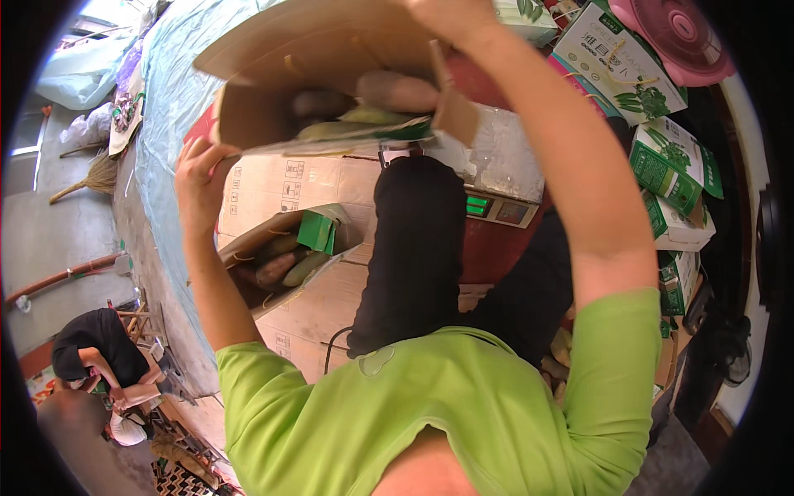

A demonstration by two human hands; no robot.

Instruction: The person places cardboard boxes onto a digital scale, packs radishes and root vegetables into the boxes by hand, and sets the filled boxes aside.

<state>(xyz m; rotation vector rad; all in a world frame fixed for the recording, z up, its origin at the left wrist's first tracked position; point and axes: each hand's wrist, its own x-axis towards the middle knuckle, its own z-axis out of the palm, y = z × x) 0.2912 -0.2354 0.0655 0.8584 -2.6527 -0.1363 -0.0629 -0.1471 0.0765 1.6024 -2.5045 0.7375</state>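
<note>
Both hands grip raised cardboard box [331, 74]: left hand [198, 178] at corner, right hand [442, 16] on top flap; produce inside, not set down yet.

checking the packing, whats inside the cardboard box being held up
Inside the raised cardboard box, held by the left hand and right hand, lie several long brownish and greenish vegetables; deeper contents are hidden.
</note>
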